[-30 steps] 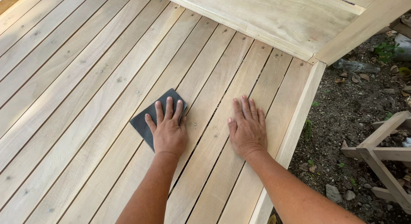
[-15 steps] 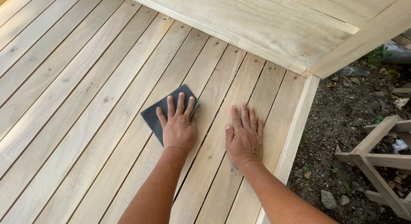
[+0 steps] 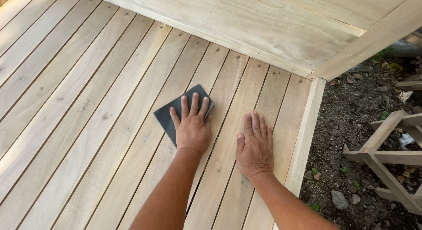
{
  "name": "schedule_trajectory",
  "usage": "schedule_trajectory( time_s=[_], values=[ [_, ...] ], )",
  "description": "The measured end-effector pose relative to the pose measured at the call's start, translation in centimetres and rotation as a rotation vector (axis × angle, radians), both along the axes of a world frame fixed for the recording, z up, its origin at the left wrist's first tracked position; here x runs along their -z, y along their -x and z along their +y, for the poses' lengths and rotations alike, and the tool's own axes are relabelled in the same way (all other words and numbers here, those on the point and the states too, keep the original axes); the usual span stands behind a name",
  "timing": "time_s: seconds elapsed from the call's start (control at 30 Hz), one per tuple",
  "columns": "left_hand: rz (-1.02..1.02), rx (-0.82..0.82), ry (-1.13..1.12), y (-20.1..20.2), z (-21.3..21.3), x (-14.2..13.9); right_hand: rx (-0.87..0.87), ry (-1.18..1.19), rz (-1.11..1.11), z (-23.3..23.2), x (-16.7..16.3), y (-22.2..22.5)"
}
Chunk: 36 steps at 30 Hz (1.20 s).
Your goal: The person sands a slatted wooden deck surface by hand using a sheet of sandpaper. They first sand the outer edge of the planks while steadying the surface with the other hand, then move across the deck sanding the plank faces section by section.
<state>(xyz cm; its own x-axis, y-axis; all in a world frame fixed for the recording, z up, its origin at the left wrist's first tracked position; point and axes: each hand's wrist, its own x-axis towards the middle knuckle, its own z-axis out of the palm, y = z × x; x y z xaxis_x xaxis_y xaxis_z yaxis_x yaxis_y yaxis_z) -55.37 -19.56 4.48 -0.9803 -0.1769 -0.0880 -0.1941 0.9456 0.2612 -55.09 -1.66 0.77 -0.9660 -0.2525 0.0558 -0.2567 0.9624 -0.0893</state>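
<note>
While the left hand point(image 3: 191, 130) lies flat with its fingers spread, it presses down on a dark grey sheet of sandpaper point(image 3: 169, 115) rather than gripping it. The sheet rests on the pale slatted wooden deck point(image 3: 88, 124), partly under the palm. Just beside it, the right hand point(image 3: 255, 146) rests open and flat on the bare boards, holding nothing. Past the deck's edge board point(image 3: 305, 133) lies dark soil point(image 3: 347, 124) and a wooden frame point(image 3: 387, 155).

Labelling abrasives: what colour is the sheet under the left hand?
Dark grey sandpaper sheet, plain, clearest in the head view.
</note>
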Motion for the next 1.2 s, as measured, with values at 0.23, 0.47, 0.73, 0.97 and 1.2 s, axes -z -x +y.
schedule_trajectory(
  time_s=[0.23,0.47,0.73,0.97,1.2],
  values=[
    [-0.084,0.406,-0.027,-2.6,0.0,0.6,0.003,0.038,-0.005,-0.3,-0.5,0.2],
    [0.034,-0.076,-0.003,5.7,-0.9,0.4,0.002,0.019,0.001,-0.4,-0.7,0.6],
    [-0.066,0.297,-0.053,3.4,0.0,0.3,-0.002,0.013,-0.021,-0.6,-0.8,1.0],
    [0.053,-0.192,-0.017,5.1,-0.1,0.7,-0.046,0.055,0.026,0.5,0.1,1.5],
    [-0.055,0.078,-0.085,3.7,2.2,0.0,-0.172,0.225,-0.068,3.1,-1.0,3.8]
  ],
)
